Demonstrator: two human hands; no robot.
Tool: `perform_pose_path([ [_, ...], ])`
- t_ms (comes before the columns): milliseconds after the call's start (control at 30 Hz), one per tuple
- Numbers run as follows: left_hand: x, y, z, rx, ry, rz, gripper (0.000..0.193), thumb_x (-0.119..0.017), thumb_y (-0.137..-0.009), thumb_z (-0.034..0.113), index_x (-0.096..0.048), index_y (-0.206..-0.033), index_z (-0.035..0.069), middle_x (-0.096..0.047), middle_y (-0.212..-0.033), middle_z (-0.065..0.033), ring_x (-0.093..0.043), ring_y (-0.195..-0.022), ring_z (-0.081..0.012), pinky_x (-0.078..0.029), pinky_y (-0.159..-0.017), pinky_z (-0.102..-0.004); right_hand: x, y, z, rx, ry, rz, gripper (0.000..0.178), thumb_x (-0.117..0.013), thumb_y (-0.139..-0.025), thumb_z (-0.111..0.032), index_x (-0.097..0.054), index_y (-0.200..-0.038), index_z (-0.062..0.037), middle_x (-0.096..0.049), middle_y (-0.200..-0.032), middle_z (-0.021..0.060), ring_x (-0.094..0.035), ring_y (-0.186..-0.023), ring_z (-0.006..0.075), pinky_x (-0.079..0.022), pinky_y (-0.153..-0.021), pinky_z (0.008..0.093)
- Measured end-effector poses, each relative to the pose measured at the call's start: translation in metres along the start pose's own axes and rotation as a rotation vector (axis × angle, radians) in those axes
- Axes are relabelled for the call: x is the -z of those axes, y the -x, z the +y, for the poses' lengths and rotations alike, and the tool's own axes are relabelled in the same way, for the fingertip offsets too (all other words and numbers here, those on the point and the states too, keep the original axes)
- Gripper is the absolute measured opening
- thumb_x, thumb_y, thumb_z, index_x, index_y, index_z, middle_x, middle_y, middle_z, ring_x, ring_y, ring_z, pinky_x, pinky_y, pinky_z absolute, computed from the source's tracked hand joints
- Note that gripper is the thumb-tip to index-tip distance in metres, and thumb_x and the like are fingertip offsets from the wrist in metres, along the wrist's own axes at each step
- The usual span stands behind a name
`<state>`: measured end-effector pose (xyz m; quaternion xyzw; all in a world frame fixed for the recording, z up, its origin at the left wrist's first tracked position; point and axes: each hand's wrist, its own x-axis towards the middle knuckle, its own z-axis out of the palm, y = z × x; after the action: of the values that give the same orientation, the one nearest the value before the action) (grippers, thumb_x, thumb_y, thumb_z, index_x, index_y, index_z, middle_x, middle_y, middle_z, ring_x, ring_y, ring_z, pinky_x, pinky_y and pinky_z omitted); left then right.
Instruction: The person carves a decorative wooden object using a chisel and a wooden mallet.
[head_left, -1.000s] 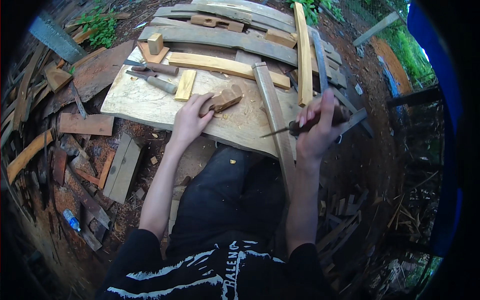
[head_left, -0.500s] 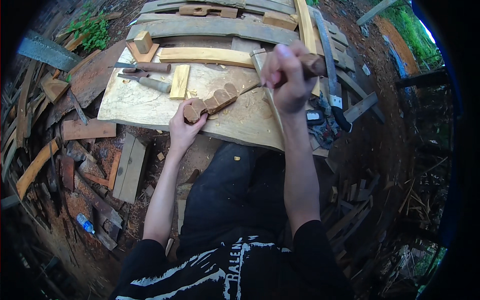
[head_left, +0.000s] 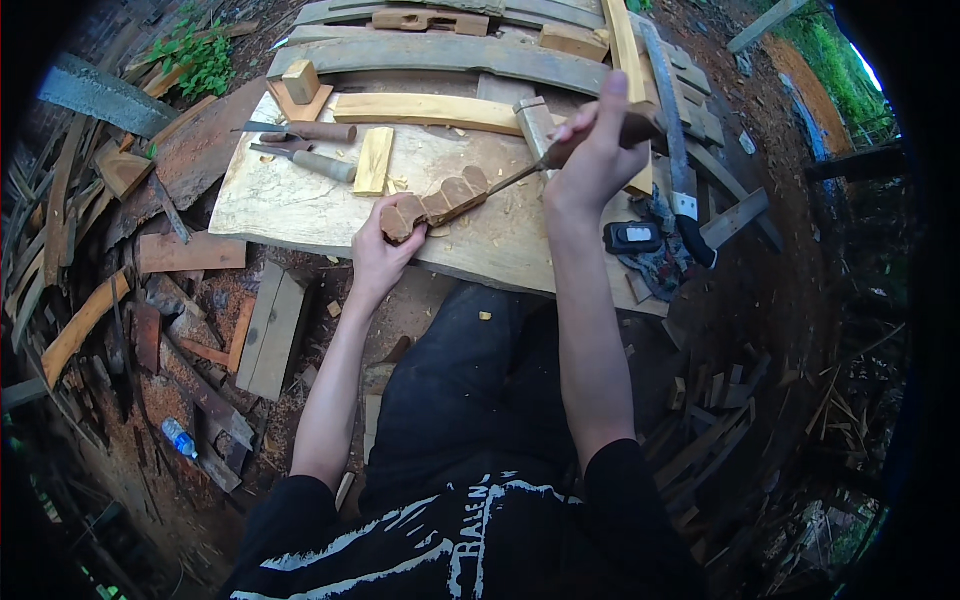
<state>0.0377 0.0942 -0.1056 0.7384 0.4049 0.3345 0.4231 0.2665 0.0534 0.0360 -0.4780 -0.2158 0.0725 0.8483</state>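
Note:
My left hand (head_left: 378,250) grips the near end of a carved brown wood piece (head_left: 455,197), which has several rounded lobes and lies at a slant over the board. In my right hand (head_left: 598,160) is a chisel (head_left: 517,178), its thick wooden handle wrapped by the fingers and the thumb stretched along it. The thin metal shaft points left, its tip at the far end of the wood piece. Whether the tip is cutting into the wood is too small to tell.
On the pale workboard (head_left: 290,210) lie two more chisels (head_left: 310,162), a small yellow block (head_left: 374,162) and shavings. Right of my forearm are a tape measure (head_left: 633,237) on a cloth and a handsaw (head_left: 680,150). Scrap timber (head_left: 270,335) and a plastic bottle (head_left: 179,438) litter the ground.
The right hand has turned, its thumb now up along the handle, and the chisel's shaft shows more fully. The whole view has shifted slightly; the left hand keeps its hold.

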Motion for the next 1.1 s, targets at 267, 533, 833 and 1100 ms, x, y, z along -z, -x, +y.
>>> perform_pose_path([
  [267, 0.001, 0.000, -0.002, 0.013, 0.006, -0.005, 0.046, -0.082, -0.084, 0.016, -0.064, -0.126, 0.010, -0.077, -0.102, -0.0143, -0.076, -0.098, -0.0236, -0.057, -0.085, -0.0342, -0.008, -0.009, -0.056, 0.014, -0.036, -0.166, 0.042, -0.068, -0.097, -0.025, -0.049, -0.064, -0.0087, -0.047, -0.053, 0.0012, -0.047, -0.041, 0.0120, -0.039, -0.041, 0.0279],
  [533, -0.002, 0.000, -0.002, -0.016, 0.005, 0.012, 0.045, -0.083, -0.083, 0.014, -0.066, -0.125, 0.009, -0.077, -0.102, -0.0138, -0.075, -0.099, -0.0211, -0.057, -0.086, -0.0334, -0.002, 0.030, 0.038, 0.110, 0.278, -0.246, 0.027, -0.072, -0.092, -0.010, -0.056, -0.070, -0.0066, -0.058, -0.066, -0.0034, -0.056, -0.059, 0.0073, -0.041, -0.054, 0.0243],
  [833, -0.002, 0.001, 0.002, 0.013, -0.008, -0.010, 0.046, -0.083, -0.083, 0.016, -0.065, -0.125, 0.011, -0.077, -0.101, -0.0151, -0.076, -0.097, -0.0256, -0.057, -0.085, -0.0348, -0.004, 0.021, -0.002, 0.199, 0.100, -0.209, 0.030, -0.067, -0.094, -0.011, -0.048, -0.071, -0.0079, -0.046, -0.052, -0.0012, -0.047, -0.039, 0.0091, -0.037, -0.036, 0.0259],
  [1100, 0.000, 0.003, 0.004, 0.042, 0.040, -0.052, 0.043, -0.081, -0.086, 0.010, -0.064, -0.125, 0.002, -0.075, -0.108, -0.0106, -0.071, -0.102, -0.0160, -0.054, -0.092, -0.0312, -0.003, 0.018, -0.012, 0.119, 0.068, -0.210, 0.026, -0.063, -0.094, -0.003, -0.048, -0.074, -0.0065, -0.048, -0.054, 0.0017, -0.044, -0.040, 0.0096, -0.035, -0.037, 0.0265],
])
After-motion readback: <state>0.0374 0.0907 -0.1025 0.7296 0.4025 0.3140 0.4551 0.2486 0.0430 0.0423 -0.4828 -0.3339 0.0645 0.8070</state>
